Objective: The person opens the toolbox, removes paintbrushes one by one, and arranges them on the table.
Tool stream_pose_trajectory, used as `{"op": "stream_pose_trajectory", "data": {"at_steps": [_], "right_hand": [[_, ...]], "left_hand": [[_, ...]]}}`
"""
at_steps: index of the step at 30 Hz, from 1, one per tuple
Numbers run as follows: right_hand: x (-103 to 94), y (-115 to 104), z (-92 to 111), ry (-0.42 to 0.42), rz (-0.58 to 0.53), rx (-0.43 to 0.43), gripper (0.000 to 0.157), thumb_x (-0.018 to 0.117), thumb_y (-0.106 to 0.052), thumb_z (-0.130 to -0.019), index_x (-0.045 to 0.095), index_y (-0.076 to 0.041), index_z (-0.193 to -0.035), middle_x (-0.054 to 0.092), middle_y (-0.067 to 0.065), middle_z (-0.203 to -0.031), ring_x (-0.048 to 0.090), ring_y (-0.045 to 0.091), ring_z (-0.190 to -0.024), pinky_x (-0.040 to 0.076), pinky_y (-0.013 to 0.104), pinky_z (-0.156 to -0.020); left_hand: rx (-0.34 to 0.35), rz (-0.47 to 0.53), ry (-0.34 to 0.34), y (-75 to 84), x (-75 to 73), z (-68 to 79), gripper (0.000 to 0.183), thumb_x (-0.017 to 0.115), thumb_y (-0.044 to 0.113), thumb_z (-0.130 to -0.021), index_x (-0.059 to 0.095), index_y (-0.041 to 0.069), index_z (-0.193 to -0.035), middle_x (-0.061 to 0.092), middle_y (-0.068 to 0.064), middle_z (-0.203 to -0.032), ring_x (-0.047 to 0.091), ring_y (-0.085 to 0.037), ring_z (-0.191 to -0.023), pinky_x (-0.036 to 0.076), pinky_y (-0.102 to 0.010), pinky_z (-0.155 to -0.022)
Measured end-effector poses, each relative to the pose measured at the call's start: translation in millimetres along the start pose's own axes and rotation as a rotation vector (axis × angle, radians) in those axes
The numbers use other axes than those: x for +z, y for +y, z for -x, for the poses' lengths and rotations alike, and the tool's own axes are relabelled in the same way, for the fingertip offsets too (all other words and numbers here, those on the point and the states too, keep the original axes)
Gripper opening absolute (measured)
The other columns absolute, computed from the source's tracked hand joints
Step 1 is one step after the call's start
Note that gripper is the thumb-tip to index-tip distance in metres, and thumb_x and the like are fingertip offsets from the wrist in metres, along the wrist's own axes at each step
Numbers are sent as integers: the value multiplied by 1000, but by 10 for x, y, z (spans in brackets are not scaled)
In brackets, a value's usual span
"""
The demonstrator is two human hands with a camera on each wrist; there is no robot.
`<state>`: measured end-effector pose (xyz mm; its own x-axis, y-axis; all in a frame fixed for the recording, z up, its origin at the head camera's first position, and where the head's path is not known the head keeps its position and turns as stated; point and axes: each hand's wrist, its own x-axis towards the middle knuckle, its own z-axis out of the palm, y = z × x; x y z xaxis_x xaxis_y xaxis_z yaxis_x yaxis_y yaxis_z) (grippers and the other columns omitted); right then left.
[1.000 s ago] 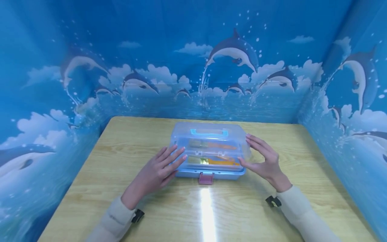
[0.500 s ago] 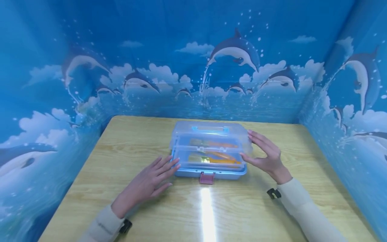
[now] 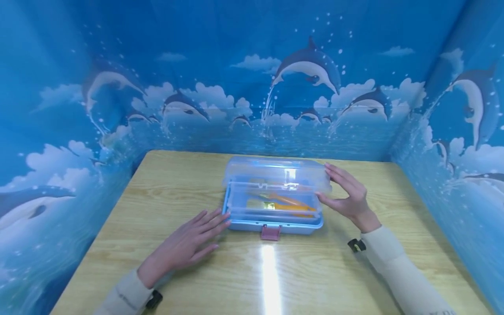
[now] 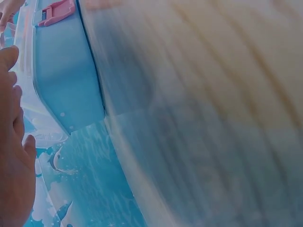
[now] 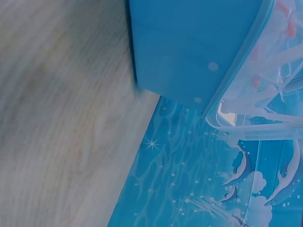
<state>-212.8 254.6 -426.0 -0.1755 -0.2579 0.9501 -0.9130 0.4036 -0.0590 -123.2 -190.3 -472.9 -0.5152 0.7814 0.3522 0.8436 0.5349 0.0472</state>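
Right hand (image 3: 348, 194), right of centre in the head view, holds the right end of the clear lid (image 3: 271, 168), its thumb at the front edge and its fingers farther back, thumb and fingertips spread apart with the lid's end between them. Left hand (image 3: 193, 240), lower left of centre, holds nothing: its fingers lie straight and slightly parted, their tips at the front left corner of the light blue box (image 3: 244, 226), though whether they touch it cannot be told. That box sits on the wooden table (image 3: 177, 175), just right of the middle of the frame and in its lower half, with its pink latch (image 3: 270, 233) hanging down at the front. Through clear plastic, orange-handled tools (image 3: 291, 210), apparently brushes, show inside. As the lid is tilted up at the front, the step in hand looks to be opening the box, only partly done. My judgement is that the next move calls for the right hand to swing the lid up and back on its rear hinge side, keeping hold of that end, while the left hand steadies the box at the corner so that it does not slide or tip.
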Motion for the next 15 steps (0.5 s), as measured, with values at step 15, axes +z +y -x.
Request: {"op": "stream_pose_trajectory", "data": {"at_steps": [15], "right_hand": [[-11, 133, -24, -39, 18, 15, 56, 75, -36, -92, 69, 17, -109, 69, 34, -113, 71, 25, -111, 54, 15, -96]], "left_hand": [[-5, -13, -85, -42, -10, 24, 66, 59, 38, -101, 38, 11, -157, 35, -3, -165, 36, -24, -150, 25, -43, -125]]}}
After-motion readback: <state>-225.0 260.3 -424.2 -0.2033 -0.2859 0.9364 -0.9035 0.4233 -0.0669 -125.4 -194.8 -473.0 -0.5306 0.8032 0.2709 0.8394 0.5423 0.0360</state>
